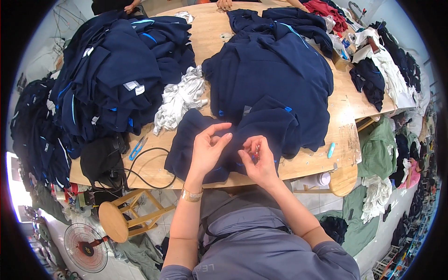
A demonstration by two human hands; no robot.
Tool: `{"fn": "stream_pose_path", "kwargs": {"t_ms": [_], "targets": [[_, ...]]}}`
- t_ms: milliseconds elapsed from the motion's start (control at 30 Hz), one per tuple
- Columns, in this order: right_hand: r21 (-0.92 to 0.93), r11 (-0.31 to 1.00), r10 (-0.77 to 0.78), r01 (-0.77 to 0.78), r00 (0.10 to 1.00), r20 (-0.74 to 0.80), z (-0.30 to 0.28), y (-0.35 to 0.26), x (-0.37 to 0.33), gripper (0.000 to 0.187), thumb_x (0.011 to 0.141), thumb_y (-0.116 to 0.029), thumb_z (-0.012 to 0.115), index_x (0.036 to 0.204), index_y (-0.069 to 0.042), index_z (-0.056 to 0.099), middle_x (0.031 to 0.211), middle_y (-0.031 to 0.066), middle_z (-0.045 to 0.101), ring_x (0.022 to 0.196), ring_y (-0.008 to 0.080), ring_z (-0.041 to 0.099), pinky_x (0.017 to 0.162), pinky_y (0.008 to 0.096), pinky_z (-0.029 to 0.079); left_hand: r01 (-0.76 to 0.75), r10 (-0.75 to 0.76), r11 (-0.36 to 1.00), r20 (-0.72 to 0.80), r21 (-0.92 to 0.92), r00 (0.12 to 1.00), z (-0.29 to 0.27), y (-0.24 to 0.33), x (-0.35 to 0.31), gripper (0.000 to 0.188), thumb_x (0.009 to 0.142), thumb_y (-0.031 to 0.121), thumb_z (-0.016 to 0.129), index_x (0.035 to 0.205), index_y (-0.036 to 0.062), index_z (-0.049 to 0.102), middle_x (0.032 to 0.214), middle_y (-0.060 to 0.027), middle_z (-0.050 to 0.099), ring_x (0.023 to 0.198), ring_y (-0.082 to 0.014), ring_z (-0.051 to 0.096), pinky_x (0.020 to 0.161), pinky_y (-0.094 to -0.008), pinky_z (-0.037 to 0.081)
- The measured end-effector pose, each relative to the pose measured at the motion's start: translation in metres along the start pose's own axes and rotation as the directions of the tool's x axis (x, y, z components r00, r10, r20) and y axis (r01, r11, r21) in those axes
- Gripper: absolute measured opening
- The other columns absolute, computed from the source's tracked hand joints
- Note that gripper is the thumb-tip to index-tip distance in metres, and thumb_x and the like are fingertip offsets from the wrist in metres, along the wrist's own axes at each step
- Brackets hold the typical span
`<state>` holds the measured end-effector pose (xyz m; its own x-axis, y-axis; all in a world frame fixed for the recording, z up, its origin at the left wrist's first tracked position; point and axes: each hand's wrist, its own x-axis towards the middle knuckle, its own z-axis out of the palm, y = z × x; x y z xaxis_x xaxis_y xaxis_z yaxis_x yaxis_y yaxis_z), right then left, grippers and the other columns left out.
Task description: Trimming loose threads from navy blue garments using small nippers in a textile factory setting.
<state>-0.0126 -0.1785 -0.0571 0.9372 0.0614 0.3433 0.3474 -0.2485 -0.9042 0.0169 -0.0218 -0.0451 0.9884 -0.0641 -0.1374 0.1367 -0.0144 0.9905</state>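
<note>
My left hand [211,145] is raised over a dark navy garment [196,158] at the table's near edge. Its thumb and forefinger are apart, and nothing shows between them. Just to the right, my right hand [259,161] has its fingers curled in toward the palm. A small reddish, shiny thing shows among those fingers, too covered to name. The navy cloth lies bunched beneath both hands and rests against a large pile of navy garments [275,70] with light-blue trim.
Another navy heap [116,70] and crumpled white cloth strips [179,100] lie left. Nearer are blue thread snips [136,148], a black bag [100,161] and a looping cable [149,150]. A turquoise tool [331,150] lies right. Beneath stand a wooden stool [113,221] and a fan [85,247]. Other people's hands [224,4] show at the far edge.
</note>
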Motion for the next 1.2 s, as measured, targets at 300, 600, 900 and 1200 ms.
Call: {"fn": "stream_pose_path", "kwargs": {"t_ms": [300,600,900,1200], "targets": [[0.207,0.944,0.261,-0.256,0.965,0.003,-0.032,0.031,-0.002,0.028,0.082,-0.003,0.06,0.078,-0.008,0.033,0.069,0.0016,0.052,0.059,0.0058,0.047,0.053,0.0212,0.041,-0.223,0.266,0.956,-0.242,0.19,0.933,-0.019,-0.02,0.005,0.025,0.084,0.011,0.062,0.108,0.0025,0.059,0.086,-0.0074,0.065,0.075,-0.0094,0.059,0.064,-0.0218,0.047],[0.094,0.926,0.371,-0.365,0.837,-0.402,-0.105,0.091,-0.029,0.027,0.085,-0.004,0.059,0.079,-0.007,0.033,0.068,0.0034,0.051,0.054,0.0058,0.05,0.049,0.0193,0.044,-0.144,0.128,0.949,0.072,0.28,0.989,0.046,-0.027,-0.018,0.018,0.077,0.013,0.067,0.091,0.003,0.062,0.078,-0.0063,0.064,0.066,-0.0123,0.06,0.062,-0.0241,0.047],[0.112,0.937,0.343,-0.332,0.806,-0.482,-0.079,0.105,-0.041,0.025,0.083,-0.003,0.06,0.086,-0.004,0.035,0.075,0.0053,0.054,0.063,0.0083,0.051,0.059,0.0212,0.044,-0.399,0.264,0.736,0.311,0.548,0.913,0.086,-0.079,-0.001,0.023,0.073,0.013,0.069,0.094,0.0074,0.061,0.08,-0.008,0.056,0.07,-0.0222,0.058,0.061,-0.0313,0.048],[0.216,0.932,0.359,-0.291,0.826,-0.435,-0.06,0.11,-0.027,0.026,0.083,-0.008,0.063,0.086,-0.005,0.037,0.081,0.0053,0.057,0.066,0.0061,0.049,0.058,0.0198,0.041,-0.144,0.07,0.966,-0.323,-0.213,0.944,-0.002,-0.044,0.014,0.014,0.087,0.013,0.059,0.096,0.0022,0.06,0.075,0.0015,0.057,0.058,-0.0028,0.051,0.049,-0.0148,0.04]]}}
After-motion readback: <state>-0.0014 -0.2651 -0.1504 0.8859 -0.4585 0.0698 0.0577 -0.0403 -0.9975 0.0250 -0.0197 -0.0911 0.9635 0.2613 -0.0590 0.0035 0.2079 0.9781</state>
